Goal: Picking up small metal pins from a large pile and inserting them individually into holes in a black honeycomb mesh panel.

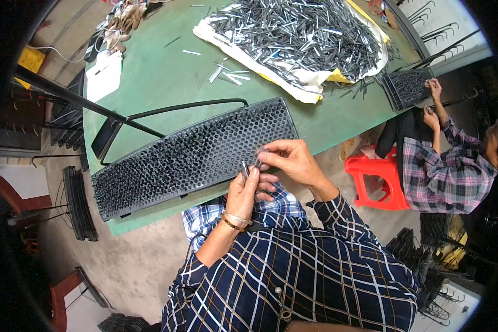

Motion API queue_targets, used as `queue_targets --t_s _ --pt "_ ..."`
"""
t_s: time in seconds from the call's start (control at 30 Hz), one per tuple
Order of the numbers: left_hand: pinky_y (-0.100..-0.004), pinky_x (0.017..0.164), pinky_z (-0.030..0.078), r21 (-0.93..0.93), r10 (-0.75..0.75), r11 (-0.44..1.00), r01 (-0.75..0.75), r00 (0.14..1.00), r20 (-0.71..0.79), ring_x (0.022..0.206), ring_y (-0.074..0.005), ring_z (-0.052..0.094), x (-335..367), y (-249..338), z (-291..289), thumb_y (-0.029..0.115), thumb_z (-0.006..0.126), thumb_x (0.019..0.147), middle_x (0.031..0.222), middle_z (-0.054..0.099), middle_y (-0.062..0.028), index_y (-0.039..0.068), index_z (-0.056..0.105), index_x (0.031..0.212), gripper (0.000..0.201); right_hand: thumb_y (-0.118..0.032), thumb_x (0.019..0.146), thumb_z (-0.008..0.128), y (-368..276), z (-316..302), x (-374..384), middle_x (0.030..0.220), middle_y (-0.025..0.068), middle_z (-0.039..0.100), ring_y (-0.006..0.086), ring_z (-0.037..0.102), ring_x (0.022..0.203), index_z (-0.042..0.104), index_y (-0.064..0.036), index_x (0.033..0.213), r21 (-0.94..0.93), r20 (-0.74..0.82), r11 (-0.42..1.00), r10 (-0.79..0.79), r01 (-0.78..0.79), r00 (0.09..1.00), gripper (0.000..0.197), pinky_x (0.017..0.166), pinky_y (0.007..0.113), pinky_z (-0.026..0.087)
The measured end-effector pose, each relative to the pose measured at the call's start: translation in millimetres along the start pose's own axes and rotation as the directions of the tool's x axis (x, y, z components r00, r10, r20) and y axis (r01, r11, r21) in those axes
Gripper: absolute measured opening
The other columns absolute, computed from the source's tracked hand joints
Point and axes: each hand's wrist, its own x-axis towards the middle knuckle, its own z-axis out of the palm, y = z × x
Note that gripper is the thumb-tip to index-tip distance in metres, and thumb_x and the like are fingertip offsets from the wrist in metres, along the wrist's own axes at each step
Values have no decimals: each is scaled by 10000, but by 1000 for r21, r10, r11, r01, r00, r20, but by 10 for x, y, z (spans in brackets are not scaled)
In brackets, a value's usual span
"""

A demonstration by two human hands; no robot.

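The person's left hand (241, 199) has its thumb and first finger closed on thin, shiny grey strips (245, 168), while its other fingers curl loosely. The right hand (294, 160) is right beside it, thumb and first finger pinched close together at the end of a strip. It is too small to tell if both hands have the same strip.

The strips are just over the near edge of a long black panel full of round holes (227, 157). Lots of black bits stick up on its left part, and its right part shows bare holes. The panel lies on a green table (166, 66).

Farther back, a big heap of grey and black strips (304, 41) sits on a white and yellow sack (311, 93). To the right, another person in a checked shirt (442, 174) is by a red plastic stool (359, 167).
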Motion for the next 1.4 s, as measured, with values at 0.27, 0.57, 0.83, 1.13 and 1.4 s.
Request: queue_targets --t_s 0.27,0.57,0.83,1.13,1.4 --pt "-241 584 494 -85 -227 967 239 965 130 718 -123 573 -14 3 -29 232 405 970 986 620 -147 7 456 1208 332 -114 837 636 -300 -527 374 823 41 651 81 567 729 660 23 918 -490 -172 806 -463 332 870 161 659 221 450" --pt "-384 780 540 -143 -269 946 290 951 150 913 -230 617 -20 -8 -67 153 399 949 1036 602 -165 16 455 1206 297 -140 833 635 -141 -663 605 865 82 668 117 599 747 657 28 931 -580 -101 723 -520 375 848 195 649 240 461" --pt "-439 819 526 -143 -318 928 344 932 173 961 -244 602 5 -19 -90 176 409 949 1053 590 -156 34 445 1214 303 -115 839 630 -42 -675 623 863 62 670 96 590 775 659 30 935 -502 -145 793 -469 344 871 176 685 225 460" --pt "-420 806 528 -90 -329 933 347 929 169 915 -205 603 -19 31 -95 187 417 950 1042 597 -132 40 451 1208 298 -71 789 668 -12 -548 603 860 96 653 153 612 740 654 22 902 -683 -71 592 -637 428 767 147 661 259 479" --pt "-397 792 535 -117 -310 936 333 933 181 895 -191 604 -25 27 -103 162 426 945 1037 600 -131 35 460 1196 284 -55 761 679 -12 -540 587 859 108 627 222 616 769 655 6 875 -796 30 394 -733 460 680 132 670 307 488"
